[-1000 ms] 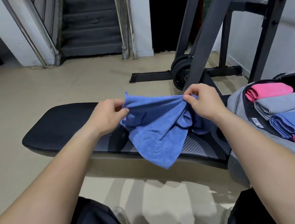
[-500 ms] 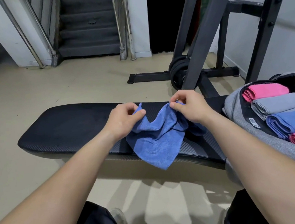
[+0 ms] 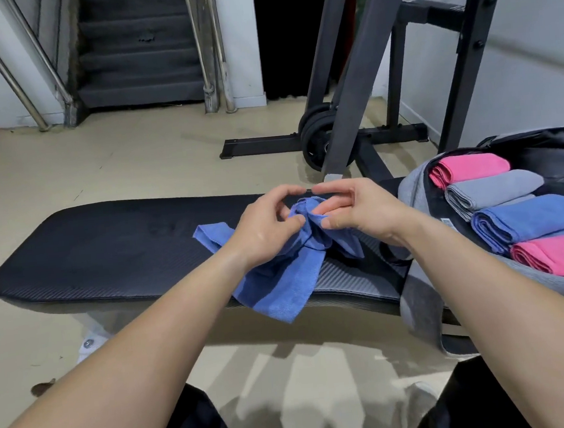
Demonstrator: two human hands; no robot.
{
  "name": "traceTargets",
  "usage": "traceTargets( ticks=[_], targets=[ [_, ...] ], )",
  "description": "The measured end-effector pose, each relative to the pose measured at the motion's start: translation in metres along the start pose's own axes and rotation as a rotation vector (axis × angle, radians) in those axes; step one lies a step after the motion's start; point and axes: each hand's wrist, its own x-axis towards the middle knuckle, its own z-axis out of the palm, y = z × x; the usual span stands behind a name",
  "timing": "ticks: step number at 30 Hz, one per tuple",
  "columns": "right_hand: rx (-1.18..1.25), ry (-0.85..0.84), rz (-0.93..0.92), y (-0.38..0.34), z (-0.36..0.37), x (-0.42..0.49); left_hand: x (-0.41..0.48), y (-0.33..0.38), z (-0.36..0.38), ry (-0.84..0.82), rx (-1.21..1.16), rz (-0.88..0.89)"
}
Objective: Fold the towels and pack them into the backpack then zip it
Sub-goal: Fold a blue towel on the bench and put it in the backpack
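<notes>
A crumpled blue towel (image 3: 280,289) lies on the black padded bench (image 3: 113,249), one corner hanging over the near edge. My left hand (image 3: 268,228) and my right hand (image 3: 351,207) meet above it, each pinching bunched cloth at the towel's top. At the right an open grey backpack (image 3: 421,300) rests on the bench end. Inside it lie several folded towels in a row: a pink towel (image 3: 467,168), a grey towel (image 3: 493,188), a blue folded towel (image 3: 530,217) and another pink towel (image 3: 563,254).
A black weight rack (image 3: 363,70) with weight plates (image 3: 318,135) stands behind the bench. Stairs (image 3: 137,55) with metal handrails rise at the back left. Beige floor surrounds the bench. My dark-clad knees (image 3: 197,426) sit below the bench edge.
My hands came together from about a towel's width apart until they nearly touch, and lowered. The blue towel went from stretched between them to bunched on the bench.
</notes>
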Motion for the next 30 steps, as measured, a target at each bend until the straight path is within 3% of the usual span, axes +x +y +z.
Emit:
traceTargets(
  ticks=[5,11,20,30],
  targets=[
    [0.020,0.007,-0.038,0.004,-0.005,-0.006,0.009,0.011,0.021,0.017,0.041,0.007],
    [-0.225,0.137,0.002,0.018,-0.015,-0.009,0.019,0.011,0.022,0.143,0.052,-0.076],
    [-0.055,0.317,0.028,0.018,-0.021,-0.013,0.017,0.013,0.022,0.265,-0.010,-0.135],
    [-0.061,0.221,-0.048,0.000,0.006,-0.016,0.003,0.030,0.024,0.223,-0.212,-0.155]
  ],
)
